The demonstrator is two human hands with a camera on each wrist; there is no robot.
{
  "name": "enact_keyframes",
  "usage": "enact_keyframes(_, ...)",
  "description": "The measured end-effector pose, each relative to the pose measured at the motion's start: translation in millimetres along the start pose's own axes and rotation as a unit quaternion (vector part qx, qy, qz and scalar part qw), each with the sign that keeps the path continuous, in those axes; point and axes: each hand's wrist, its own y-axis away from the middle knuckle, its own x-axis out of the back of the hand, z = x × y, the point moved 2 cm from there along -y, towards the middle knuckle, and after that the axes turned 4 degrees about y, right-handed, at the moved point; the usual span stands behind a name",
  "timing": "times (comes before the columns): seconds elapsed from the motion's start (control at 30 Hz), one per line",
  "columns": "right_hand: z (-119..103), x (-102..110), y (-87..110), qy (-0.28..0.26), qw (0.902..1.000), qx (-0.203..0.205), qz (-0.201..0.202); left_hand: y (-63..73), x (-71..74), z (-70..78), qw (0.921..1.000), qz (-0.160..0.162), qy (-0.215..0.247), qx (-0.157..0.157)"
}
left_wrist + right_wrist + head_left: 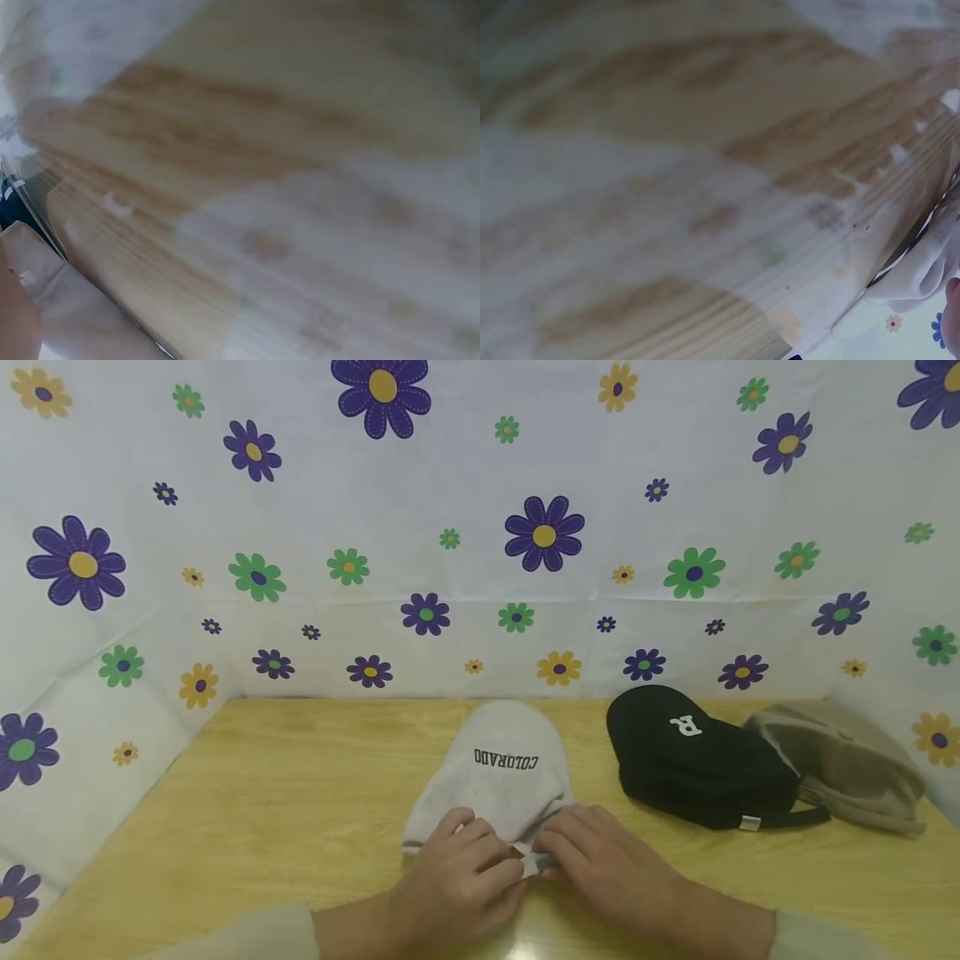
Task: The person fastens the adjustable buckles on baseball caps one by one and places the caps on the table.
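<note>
A pale cap [504,793] with dark COLORADO lettering, upside down from here, lies on the table in the head view. Its back strap [531,865] faces me. My left hand [465,872] has its fingers curled at the left part of this strap. From the other side, my right hand [611,864] pinches the strap's right end beside the cap's edge; the fingertips are partly hidden. Cap fabric [90,319] fills the lower left corner of the left wrist view. The right wrist view catches folded cap fabric [922,262] and a fingertip [951,322] at its right edge.
To the right lies a black cap [690,777] with a white R and a metal strap buckle. A tan cap [862,760] sits against it, farther right. The wooden table [300,777] is bordered by flower-print white cloth [465,468] behind and at both sides.
</note>
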Motion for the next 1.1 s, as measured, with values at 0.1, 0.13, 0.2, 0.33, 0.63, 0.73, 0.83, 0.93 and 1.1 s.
enact_keyframes(0.1, -1.8, -0.3, 0.0, -0.013, 0.9999, -0.004, -0.009, 1.4, 1.1, 0.6, 0.9999, 0.001, 0.013, -0.007)
enact_keyframes(0.13, -2.4, -0.4, 0.5, -0.017, 0.9997, -0.007, -0.015, 1.4, 1.1, 0.7, 0.9998, 0.002, 0.017, -0.011)
enact_keyframes(0.2, -3.3, -0.3, 2.0, -0.025, 0.9992, -0.014, -0.028, 0.8, 1.0, 1.0, 0.9996, 0.007, 0.019, -0.021)
enact_keyframes(0.33, -4.0, 0.3, 4.3, -0.024, 0.9989, -0.016, -0.036, -1.3, 0.6, 1.3, 0.9991, 0.013, 0.017, -0.036)
enact_keyframes(0.63, -2.4, 1.3, 3.2, -0.013, 0.9996, -0.001, -0.026, -2.8, 0.2, -1.2, 0.9991, 0.013, 0.013, -0.038)
enact_keyframes(0.73, -3.0, 0.6, 1.8, -0.014, 0.9996, 0.008, -0.023, -2.0, 0.5, -1.8, 0.9989, 0.014, 0.016, -0.041)
enact_keyframes(0.83, -3.6, -0.2, 0.2, -0.014, 0.9995, 0.013, -0.023, -1.3, 0.8, -2.5, 0.9988, 0.016, 0.015, -0.044)
enact_keyframes(0.93, -4.3, -0.2, -0.7, -0.014, 0.9995, 0.016, -0.024, -0.4, 0.2, -2.9, 0.9988, 0.014, 0.017, -0.045)
enact_keyframes(1.1, -5.3, -1.5, -0.9, -0.014, 0.9995, 0.021, -0.021, 0.6, -1.8, -2.7, 0.9988, 0.009, 0.021, -0.044)
